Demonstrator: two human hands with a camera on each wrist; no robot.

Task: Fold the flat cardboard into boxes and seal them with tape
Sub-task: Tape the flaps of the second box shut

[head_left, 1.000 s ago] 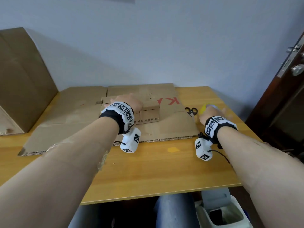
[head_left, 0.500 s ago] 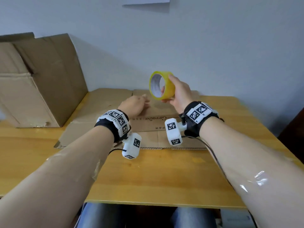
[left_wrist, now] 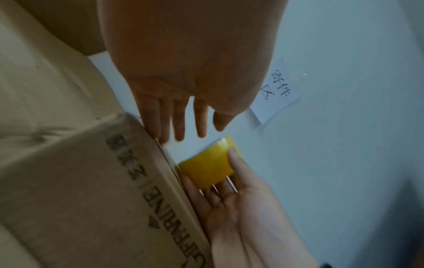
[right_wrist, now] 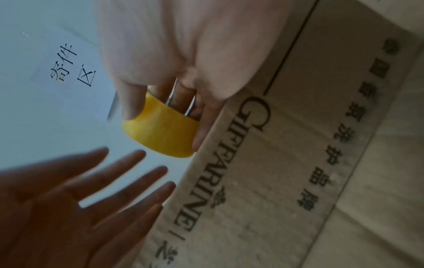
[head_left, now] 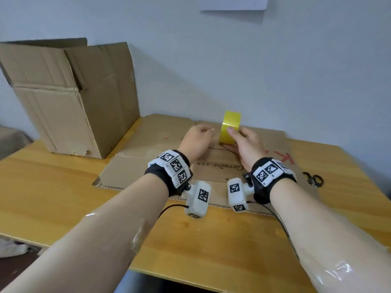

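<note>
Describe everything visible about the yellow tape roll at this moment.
The yellow tape roll is a glossy band of translucent-looking yellow tape, standing on edge above the small printed box. The right hand grips it, thumb on the outer face and fingers through the core. The left hand, fingers straight, is beside it without touching.

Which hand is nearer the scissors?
Right. The right hand holds the tape roll, on the scissors' side of the table; the left hand is farther away, beyond the roll.
</note>
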